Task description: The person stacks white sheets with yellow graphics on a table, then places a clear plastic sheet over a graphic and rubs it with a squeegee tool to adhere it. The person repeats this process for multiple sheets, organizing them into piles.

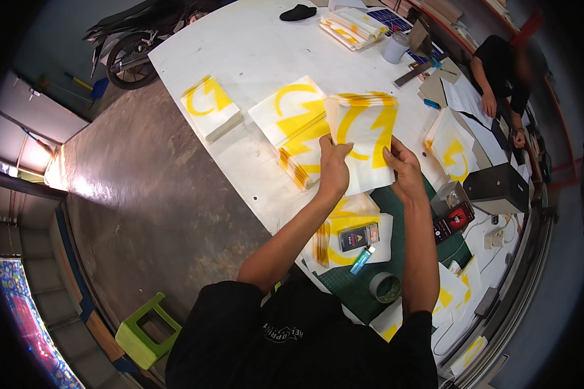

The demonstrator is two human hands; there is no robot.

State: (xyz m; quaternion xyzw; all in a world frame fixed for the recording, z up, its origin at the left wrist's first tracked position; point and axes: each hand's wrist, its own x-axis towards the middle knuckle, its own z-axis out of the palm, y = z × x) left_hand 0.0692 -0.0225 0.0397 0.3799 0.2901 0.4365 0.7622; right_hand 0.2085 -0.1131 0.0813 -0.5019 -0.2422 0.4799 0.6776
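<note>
Two hands share one bundle (365,123) of white-and-yellow paper above the table (240,55). The left hand (334,167) grasps it at about seven o'clock, thumb on the face; the right hand (405,172) grips it at about four o'clock, a paired hold that probably keeps the layers together. At nine o'clock lie a near pile (292,107) and, beyond, a stack (210,107), presumably spaced to stay separate. At six o'clock, a pack (359,237) rests on another pile (332,243) (perhaps merely for convenience), the lighter (362,260) just beside it.
</note>
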